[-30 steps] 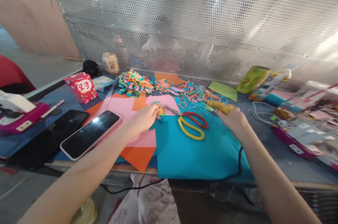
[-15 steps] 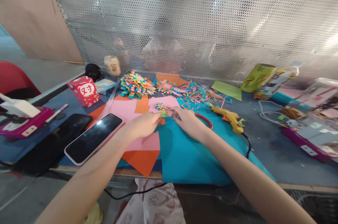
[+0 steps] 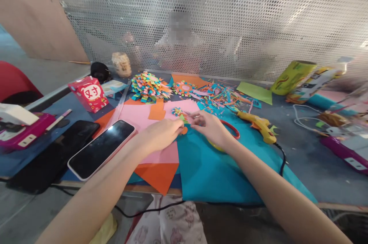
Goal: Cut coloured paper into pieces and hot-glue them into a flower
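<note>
My left hand (image 3: 166,133) is closed, its fingertips pinched on a small green paper piece (image 3: 183,118) above the pink sheet (image 3: 169,156). Close beside it, my right hand (image 3: 209,126) has curled fingers, the thumb and forefinger near the same piece; what they pinch is too small to make out. Just beyond the fingertips lies a small multicoloured paper flower (image 3: 176,111). An orange paper piece (image 3: 184,131) shows under the left fingertips. Partly hidden by my right wrist, a red and yellow looped handle (image 3: 234,130) rests on the blue sheet (image 3: 212,175).
A yellow glue gun (image 3: 260,126) lies at right, its cord trailing. Behind are a fringed paper ball (image 3: 149,87) and a heap of paper strips (image 3: 221,94). A phone (image 3: 102,150), a red box (image 3: 91,94) and a purple power strip (image 3: 28,133) occupy the left.
The view has shifted slightly, moving most things on the table outward in the picture. Both hands stay close together, with the green paper still at the left fingertips.
</note>
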